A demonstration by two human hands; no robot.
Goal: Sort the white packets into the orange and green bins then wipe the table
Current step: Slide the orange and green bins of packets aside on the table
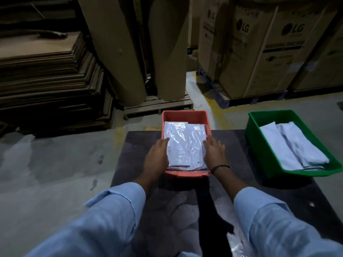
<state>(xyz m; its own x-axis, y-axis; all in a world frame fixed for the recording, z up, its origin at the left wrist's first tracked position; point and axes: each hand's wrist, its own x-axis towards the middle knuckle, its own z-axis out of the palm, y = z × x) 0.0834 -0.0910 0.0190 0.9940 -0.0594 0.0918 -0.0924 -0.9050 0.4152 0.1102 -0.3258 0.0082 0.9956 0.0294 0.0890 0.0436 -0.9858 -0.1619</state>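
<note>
Fingers (163, 142) straight, our left hand (157, 154) and right hand (215, 154) flank packets (185, 143) in the orange bin (183, 114). Probably squaring them up.

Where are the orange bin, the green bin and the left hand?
orange bin (184, 115): head view, far inner wall.
green bin (282, 116): head view, far inner wall.
left hand (157, 154): head view, back of the hand.

at the orange bin (183, 114)

the left hand (157, 154) and right hand (214, 153) lie with straight fingers against either side of the white packets (185, 143) stacked in it, on a dark table (137, 145). a green bin (263, 154) at the right holds further packets (289, 147). behind stand lg cartons (269, 52), brown rolls (115, 52) and stacked cardboard sheets (46, 80).
</note>
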